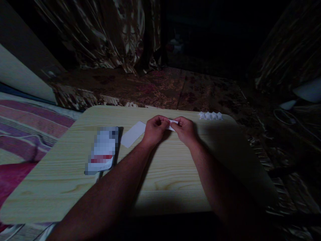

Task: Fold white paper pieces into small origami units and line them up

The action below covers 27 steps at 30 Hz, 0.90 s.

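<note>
Between my two hands, over the far middle of the wooden table point(173, 187), is a small folded piece of white paper point(173, 125). My left hand point(156, 130) pinches its left end between thumb and fingers. From the other side, my right hand point(185, 130) grips the right end, thumb on top. Both hands partly cover the paper, so its full shape is hidden. A flat white sheet of paper point(133, 134) lies just left of my left hand. Several small white folded paper stars point(210, 115) stand in a row near the far right edge.
A phone-like object point(102, 149), blurred by pixels, lies on the left of the table. Striped bedding point(22, 120) is beyond the left edge. Patterned curtains point(120, 33) hang behind, and a cable with a pale lamp-like object point(308, 90) is at the right.
</note>
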Motion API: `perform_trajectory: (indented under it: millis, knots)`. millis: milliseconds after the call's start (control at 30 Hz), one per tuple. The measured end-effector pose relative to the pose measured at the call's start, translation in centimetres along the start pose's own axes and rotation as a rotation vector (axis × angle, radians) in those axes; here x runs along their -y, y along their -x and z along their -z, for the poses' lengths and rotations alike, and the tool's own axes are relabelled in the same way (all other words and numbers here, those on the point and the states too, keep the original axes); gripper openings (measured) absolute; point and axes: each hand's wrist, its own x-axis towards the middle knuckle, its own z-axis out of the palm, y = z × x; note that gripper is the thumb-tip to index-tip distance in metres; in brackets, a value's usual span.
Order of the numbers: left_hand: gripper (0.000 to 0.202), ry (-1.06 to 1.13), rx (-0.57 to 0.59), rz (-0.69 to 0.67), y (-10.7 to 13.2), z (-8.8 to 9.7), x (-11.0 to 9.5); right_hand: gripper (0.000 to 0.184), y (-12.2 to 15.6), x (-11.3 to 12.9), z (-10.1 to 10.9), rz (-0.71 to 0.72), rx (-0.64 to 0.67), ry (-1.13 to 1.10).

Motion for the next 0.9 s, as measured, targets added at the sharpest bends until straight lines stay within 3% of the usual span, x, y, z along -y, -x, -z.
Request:
perform_trajectory:
  millis: [900]
  knots:
    - [0.016,0.035,0.003,0.053,0.05,-0.17,-0.27,0.017,0.02,0.04,-0.03,-0.011,0.009,-0.041]
